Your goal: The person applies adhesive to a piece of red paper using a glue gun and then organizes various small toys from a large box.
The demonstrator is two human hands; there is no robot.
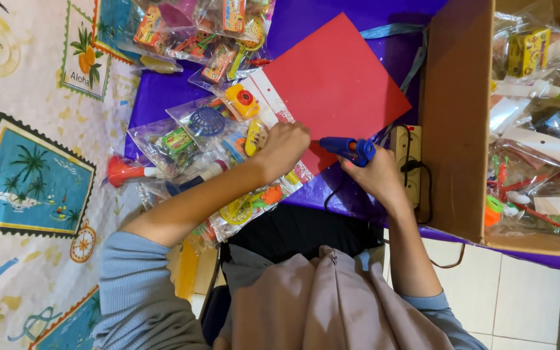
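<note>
The right hand (378,174) is closed around a blue glue gun (348,150), its nozzle aimed left at the near edge of a red card (335,81). The left hand (284,146), fingers curled, presses a bagged toy packet (254,129) against that card's left edge. This looks like the gluing step; the next move likely calls for a steady nozzle at the seam. A power strip (408,162) lies right, an open cardboard box (455,116) beyond, on the purple worktop (157,91).
</note>
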